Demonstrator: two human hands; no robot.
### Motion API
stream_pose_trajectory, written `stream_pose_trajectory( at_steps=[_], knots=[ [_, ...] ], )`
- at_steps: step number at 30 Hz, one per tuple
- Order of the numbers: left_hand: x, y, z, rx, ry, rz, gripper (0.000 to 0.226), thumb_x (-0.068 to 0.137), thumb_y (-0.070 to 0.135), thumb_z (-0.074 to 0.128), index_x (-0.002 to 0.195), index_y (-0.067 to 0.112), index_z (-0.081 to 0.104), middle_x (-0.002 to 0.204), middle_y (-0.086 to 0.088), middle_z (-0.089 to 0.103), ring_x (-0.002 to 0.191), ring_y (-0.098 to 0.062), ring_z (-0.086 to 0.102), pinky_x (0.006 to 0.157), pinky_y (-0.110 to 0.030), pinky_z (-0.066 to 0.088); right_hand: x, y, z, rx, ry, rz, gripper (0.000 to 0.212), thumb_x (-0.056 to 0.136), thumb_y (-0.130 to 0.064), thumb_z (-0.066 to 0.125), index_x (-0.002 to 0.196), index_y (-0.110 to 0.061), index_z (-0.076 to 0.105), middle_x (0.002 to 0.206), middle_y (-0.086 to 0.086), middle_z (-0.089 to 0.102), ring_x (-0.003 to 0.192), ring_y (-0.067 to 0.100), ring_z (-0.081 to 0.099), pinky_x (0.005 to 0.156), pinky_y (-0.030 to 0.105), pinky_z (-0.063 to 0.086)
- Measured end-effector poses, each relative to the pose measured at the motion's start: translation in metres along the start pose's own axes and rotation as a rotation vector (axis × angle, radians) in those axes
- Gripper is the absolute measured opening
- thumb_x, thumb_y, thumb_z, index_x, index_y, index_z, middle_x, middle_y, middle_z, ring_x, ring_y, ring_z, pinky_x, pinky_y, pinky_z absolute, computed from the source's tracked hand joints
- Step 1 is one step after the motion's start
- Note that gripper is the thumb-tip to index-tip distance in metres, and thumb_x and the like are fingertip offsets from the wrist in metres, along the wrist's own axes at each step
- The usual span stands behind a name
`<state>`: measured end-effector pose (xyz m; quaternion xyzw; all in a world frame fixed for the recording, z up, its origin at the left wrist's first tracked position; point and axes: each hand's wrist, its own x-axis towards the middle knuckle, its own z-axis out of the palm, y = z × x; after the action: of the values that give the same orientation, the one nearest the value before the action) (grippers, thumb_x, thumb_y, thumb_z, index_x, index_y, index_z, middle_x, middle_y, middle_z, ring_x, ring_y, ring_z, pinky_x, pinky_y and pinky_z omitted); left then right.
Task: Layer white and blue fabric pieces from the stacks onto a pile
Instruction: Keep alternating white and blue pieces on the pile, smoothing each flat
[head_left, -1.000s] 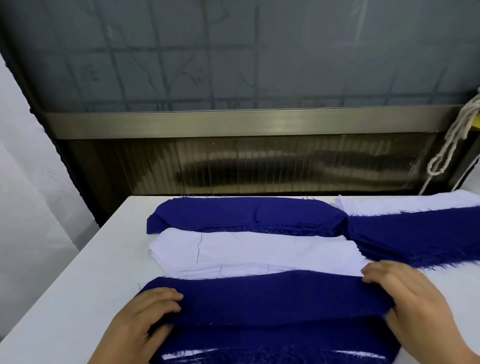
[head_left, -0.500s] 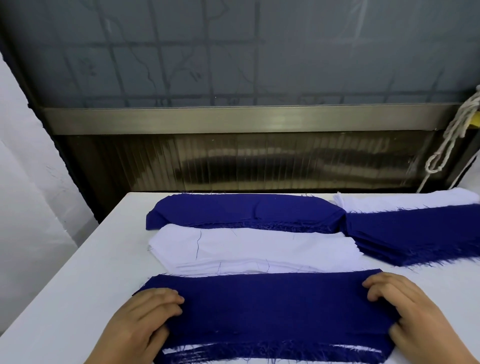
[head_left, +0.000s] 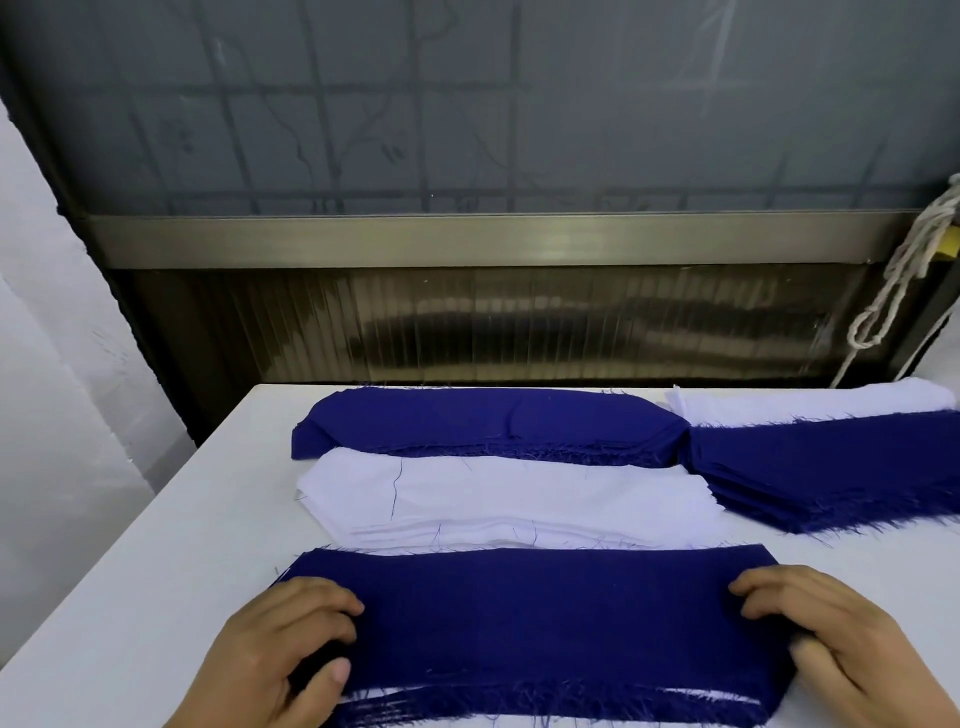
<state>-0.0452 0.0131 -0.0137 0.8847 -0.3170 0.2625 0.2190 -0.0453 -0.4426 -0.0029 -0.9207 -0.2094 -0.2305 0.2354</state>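
A flat white worktable fills the lower half of the view, its far edge butting against a wall made of a dark ribbed translucent panel, a brushed metal rail above that, and a grey-blue pane crossed by a faint grid above the rail; a pale wall or curtain closes off the left side, and a knotted off-white rope hangs at the far right; five groups of cloth lie on the table, three blue and two white; at the back sits a stack of dark blue fabric pieces with rounded ends, and just in front of it, touching its frayed near edge, a stack of white fabric pieces with loose blue threads on top; to the right lies a second, thicker stack of dark blue fabric, partly covering a white folded stack behind it; nearest the person lies the pile, topped by a flat dark blue rectangular piece, with slivers of white showing under its frayed near edge; two bare hands are in view; the left hand curls over the top piece's left end, thumb bent beneath the fingers, pinching the cloth; the right hand grips the right end likewise, fingers curled on top and thumb tucked at the edge.
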Motion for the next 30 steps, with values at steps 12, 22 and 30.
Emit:
stream_pose_trajectory(
  at_steps=[12, 22, 30],
  knots=[
    [0.053, 0.016, 0.029, 0.018, -0.171, -0.111, 0.017, 0.088, 0.047, 0.055, 0.082, 0.033, 0.062, 0.087, 0.023, 0.055, 0.075, 0.004, 0.052, 0.06, -0.018, 0.047, 0.049, -0.047, 0.035, -0.037, -0.258, -0.087, 0.009, 0.087, -0.027, 0.064, 0.092, -0.033, 0.064, 0.089, -0.023, 0.056, 0.075, -0.01, 0.046, 0.065, 0.006, 0.038],
    [0.033, 0.007, 0.034, 0.111, -0.227, -0.189, 0.021, 0.087, 0.052, 0.05, 0.097, 0.037, 0.062, 0.094, 0.026, 0.049, 0.082, 0.002, 0.049, 0.066, -0.019, 0.047, 0.032, -0.027, 0.026, -0.107, -0.316, 0.147, 0.01, 0.087, -0.032, 0.064, 0.084, -0.037, 0.057, 0.072, -0.021, 0.047, 0.072, 0.002, 0.052, 0.054, 0.011, 0.037],
    [0.046, -0.006, 0.023, 0.165, -0.337, -0.296, 0.035, 0.084, 0.067, 0.042, 0.071, 0.035, 0.045, 0.075, 0.02, 0.049, 0.072, 0.001, 0.048, 0.058, -0.012, 0.035, 0.044, -0.016, 0.009, -0.312, -0.398, 0.34, 0.02, 0.091, -0.049, 0.048, 0.078, -0.034, 0.046, 0.063, -0.014, 0.052, 0.062, 0.002, 0.051, 0.056, 0.016, 0.039]
  ],
)
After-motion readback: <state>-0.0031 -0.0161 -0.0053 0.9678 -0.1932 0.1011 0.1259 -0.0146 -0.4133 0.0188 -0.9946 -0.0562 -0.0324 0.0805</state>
